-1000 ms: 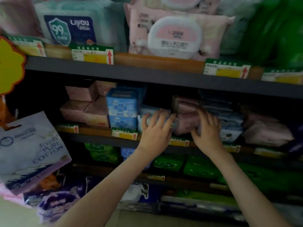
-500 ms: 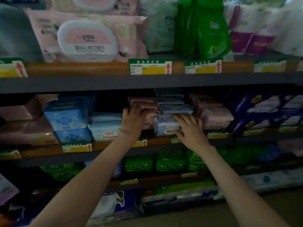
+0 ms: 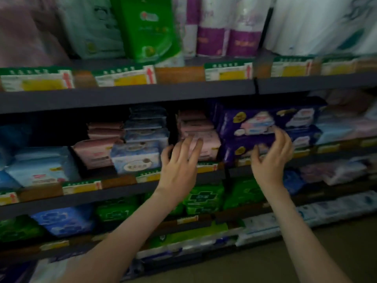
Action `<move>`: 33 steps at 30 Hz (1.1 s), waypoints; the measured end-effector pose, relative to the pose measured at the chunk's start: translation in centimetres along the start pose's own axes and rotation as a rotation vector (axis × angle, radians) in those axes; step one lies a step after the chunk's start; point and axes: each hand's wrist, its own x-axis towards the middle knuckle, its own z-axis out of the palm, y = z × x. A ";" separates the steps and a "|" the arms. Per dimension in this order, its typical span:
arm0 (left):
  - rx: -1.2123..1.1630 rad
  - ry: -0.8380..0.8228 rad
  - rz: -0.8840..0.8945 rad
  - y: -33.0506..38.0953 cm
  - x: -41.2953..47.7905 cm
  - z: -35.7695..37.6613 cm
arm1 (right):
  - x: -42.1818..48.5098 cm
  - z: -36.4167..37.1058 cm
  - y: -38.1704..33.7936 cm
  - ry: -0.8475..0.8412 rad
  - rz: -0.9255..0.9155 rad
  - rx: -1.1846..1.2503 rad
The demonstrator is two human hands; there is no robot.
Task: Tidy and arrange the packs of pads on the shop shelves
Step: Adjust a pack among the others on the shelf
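My right hand (image 3: 271,160) grips the upper purple pack (image 3: 248,125) on the middle shelf (image 3: 122,194), thumb under its front edge and fingers curled over its right side; my left hand (image 3: 179,164) is spread, fingertips at the face of the pink pack (image 3: 206,144) just beside; whether they press it I cannot tell.

I judge the risk lies in the stack; the purple pack rests on another like it, and a one-handed pull could drag the lower one out over the shelf lip; the soft wrapping may also slip from a thumb-and-finger hold. The pink stack sits close against the purple one, so a sideways shove could tip it toward the dark gap on its left.

Blue packs (image 3: 136,158) stand beyond that gap; price tags (image 3: 206,168) line the shelf edge under my hands and could be knocked loose; green packs (image 3: 204,199) fill the shelf beneath, where anything dropped would likely land.
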 end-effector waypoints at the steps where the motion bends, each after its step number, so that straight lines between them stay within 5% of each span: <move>1: -0.025 0.004 -0.029 1.8 1.1 0.3 | 0.8 -0.5 1.7 -0.010 -0.012 0.006; 6: 0.018 0.117 -0.003 9.0 7.2 1.2 | 4.6 -2.7 9.5 -0.041 -0.045 -0.028; 17: 0.217 0.039 -0.050 14.5 12.0 2.8 | 13.0 -3.5 16.4 -0.444 -0.142 -0.337; 25: 0.234 0.146 -0.112 16.3 13.0 3.8 | 13.5 -3.3 17.0 -0.264 -0.231 -0.328; 33: 0.109 0.121 0.119 19.1 13.5 4.2 | 11.4 -4.0 18.4 -0.383 -0.252 -0.240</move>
